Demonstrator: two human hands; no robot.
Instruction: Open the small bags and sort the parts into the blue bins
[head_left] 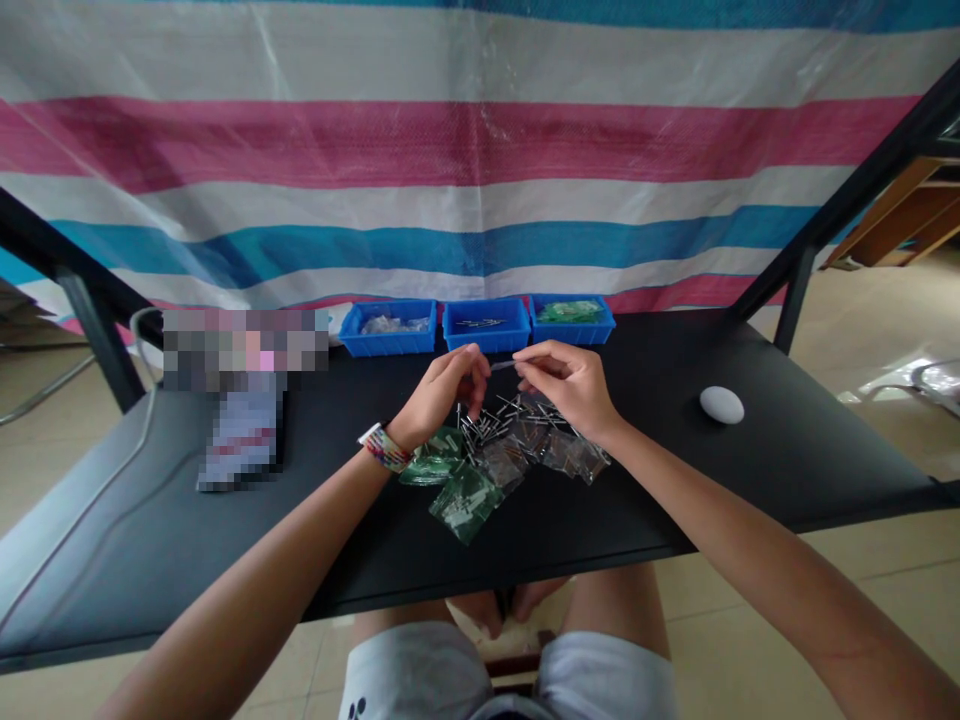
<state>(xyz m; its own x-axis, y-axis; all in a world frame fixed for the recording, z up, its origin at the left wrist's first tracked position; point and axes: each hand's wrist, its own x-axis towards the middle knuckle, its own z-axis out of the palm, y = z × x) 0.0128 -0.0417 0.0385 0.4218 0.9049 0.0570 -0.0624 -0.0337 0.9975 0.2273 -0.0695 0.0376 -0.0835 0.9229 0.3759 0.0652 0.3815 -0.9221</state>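
A small clear plastic bag (503, 365) spans the short gap between my two hands, just above the black tabletop. The thumb and fingers of my right hand (568, 385) pinch one end of it. My left hand (448, 387) is closed, with its fingertips at the bag's other end; anything else inside those fingers is hidden. Below my hands lies a loose heap of thin metal pins (484, 427). Closer to me are green bags (466, 500) with light pieces inside. Clear bags (561, 452) sit below my right hand, and what they contain is hard to make out.
Three blue bins line the back: one with clear bags (390, 325), one with metal pins (481, 323), one with green bags (571, 312). A white oval object (721, 405) lies right. A pixelated item (241, 435) and a cable (90, 470) are left. Striped sheeting (480, 150) hangs behind.
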